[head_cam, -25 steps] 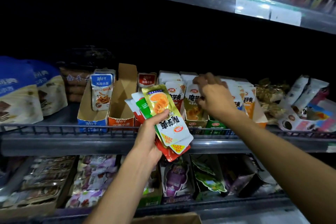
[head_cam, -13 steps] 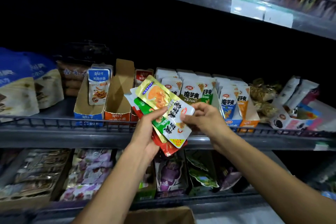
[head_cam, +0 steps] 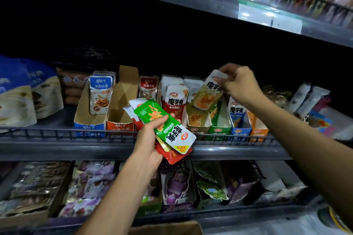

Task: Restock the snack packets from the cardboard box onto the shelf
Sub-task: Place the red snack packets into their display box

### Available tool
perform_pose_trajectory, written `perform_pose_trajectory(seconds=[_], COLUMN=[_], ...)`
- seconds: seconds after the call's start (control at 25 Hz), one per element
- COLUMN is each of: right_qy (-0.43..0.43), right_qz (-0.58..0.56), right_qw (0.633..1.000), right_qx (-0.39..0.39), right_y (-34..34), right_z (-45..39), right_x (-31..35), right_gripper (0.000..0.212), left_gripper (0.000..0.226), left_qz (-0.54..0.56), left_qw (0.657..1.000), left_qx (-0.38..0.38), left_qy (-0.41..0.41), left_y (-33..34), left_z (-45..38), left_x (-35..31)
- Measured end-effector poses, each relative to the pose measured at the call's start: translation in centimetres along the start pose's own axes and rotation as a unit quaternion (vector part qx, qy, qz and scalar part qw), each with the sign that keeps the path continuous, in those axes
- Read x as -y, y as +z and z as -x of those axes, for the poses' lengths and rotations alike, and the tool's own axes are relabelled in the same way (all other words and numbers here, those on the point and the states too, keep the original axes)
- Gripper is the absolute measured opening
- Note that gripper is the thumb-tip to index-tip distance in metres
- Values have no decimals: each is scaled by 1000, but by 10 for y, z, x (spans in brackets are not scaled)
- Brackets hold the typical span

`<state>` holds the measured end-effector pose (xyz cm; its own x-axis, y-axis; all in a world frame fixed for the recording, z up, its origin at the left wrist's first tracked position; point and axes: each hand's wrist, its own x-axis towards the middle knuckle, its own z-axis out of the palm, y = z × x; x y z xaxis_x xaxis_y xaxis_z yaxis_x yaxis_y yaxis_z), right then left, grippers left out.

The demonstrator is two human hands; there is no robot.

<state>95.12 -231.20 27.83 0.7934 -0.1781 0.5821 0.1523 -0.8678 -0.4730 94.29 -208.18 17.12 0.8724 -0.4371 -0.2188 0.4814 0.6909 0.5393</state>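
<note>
My left hand (head_cam: 148,144) grips a fanned stack of snack packets (head_cam: 166,128) in front of the middle shelf, a green one on top and red ones beneath. My right hand (head_cam: 239,85) pinches the white top edge of a gold packet (head_cam: 207,97) and holds it tilted above the gold display carton (head_cam: 197,126) on the shelf. The cardboard box (head_cam: 172,229) shows only as a brown edge at the bottom of the view.
Open display cartons stand in a row behind the wire shelf rail (head_cam: 57,133): blue (head_cam: 87,120), an orange one (head_cam: 119,118), green (head_cam: 219,128), blue (head_cam: 240,129). Blue bags (head_cam: 17,97) sit left, mixed packets (head_cam: 309,101) right. The shelf below holds more snack trays (head_cam: 87,187).
My right hand took the gold packet off the top of the stack and carried it up and right to the gold carton. The green packet now tops the stack in my left hand.
</note>
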Motion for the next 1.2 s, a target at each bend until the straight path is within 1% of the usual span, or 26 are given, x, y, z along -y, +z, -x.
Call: perform_pose_trajectory(seconds=[0.08,0.16,0.2,0.28,0.32,0.36,0.4,0.44,0.48,0.52,0.56,0.64,0.68,0.72,0.76,0.8,0.84,0.88,0.96,1.0,1.08,1.12,1.2], right_qy=[-18,-4,0,-3,-7,-14,-27,-48,-72,-91,-91,-51,-54,-83,-107,-115,-108,-91,-37,-23,-8,0,-3], right_qz=[55,91,120,175,171,144,119,125,159,199,219,220,246,304,362,392,387,360,307,289,252,242,254], right_qw=[997,991,989,984,985,989,992,990,984,976,971,971,964,947,925,911,912,919,918,919,933,937,936], right_qx=[50,94,86,24,-10,-30,-42,-44,-37,-14,20,79,80,63,49,49,84,137,247,266,258,253,242], right_y=[22,38,42,44,44,44,44,45,48,50,51,48,47,47,47,47,49,53,63,68,73,75,76], right_z=[3,14,21,38,49,62,77,90,99,101,98,88,85,84,87,90,95,98,102,101,96,94,97], right_x=[2,2,2,9,15,25,33,38,38,33,29,23,21,18,15,13,11,10,6,4,2,0,2], right_gripper=[21,21,23,28,28,28,27,28,30,34,37,43,44,44,44,44,46,51,62,57,35,28,29], left_gripper=[11,11,11,12,12,13,16,21,25,28,28,32,37,40,39,33,25,20,16,15,14,15,14], left_qz=[3,0,1,9,14,19,22,20,13,2,-6,-12,-14,-15,-17,-16,-13,-9,-11,-16,-23,-25,-24], left_qw=[1000,1000,1000,999,999,999,999,999,999,999,999,1000,1000,1000,1000,1000,1000,1000,1000,1000,1000,1000,1000], left_qx=[4,11,17,24,23,19,17,14,9,4,1,3,3,3,4,7,9,10,7,6,6,7,8], left_qy=[3,8,12,24,32,39,42,43,40,37,34,24,20,17,15,15,16,16,18,18,17,17,17], left_y=[0,1,2,2,2,2,2,2,2,1,1,2,2,2,2,2,2,1,1,1,2,2,1], left_z=[0,1,2,4,4,4,4,4,4,4,6,9,11,12,13,13,12,12,11,11,11,11,11], left_x=[0,-1,-2,-5,-7,-8,-10,-11,-10,-8,-6,-2,0,1,1,1,0,0,0,0,1,0,0])
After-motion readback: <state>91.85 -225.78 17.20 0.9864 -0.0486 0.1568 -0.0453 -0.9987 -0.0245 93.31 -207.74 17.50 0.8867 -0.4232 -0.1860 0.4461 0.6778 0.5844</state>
